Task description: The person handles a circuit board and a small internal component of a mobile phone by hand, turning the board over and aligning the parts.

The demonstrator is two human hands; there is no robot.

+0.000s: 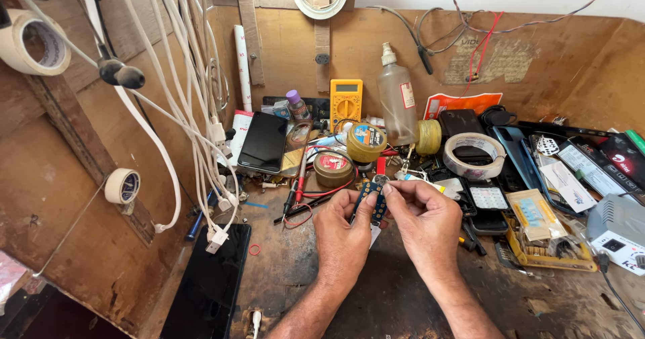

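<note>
My left hand holds a blue card of small button cells upright over the middle of the brown workbench. My right hand pinches at the card's top edge with thumb and forefinger, where a small round silver cell shows. Both hands touch the card. A white tag pokes out below the card, between the palms.
Behind the hands sit round tins, a yellow multimeter, a clear spray bottle, a tape roll and red and black probe leads. Phones lie at left and front left. White cables hang at left. Packets and phone parts crowd the right.
</note>
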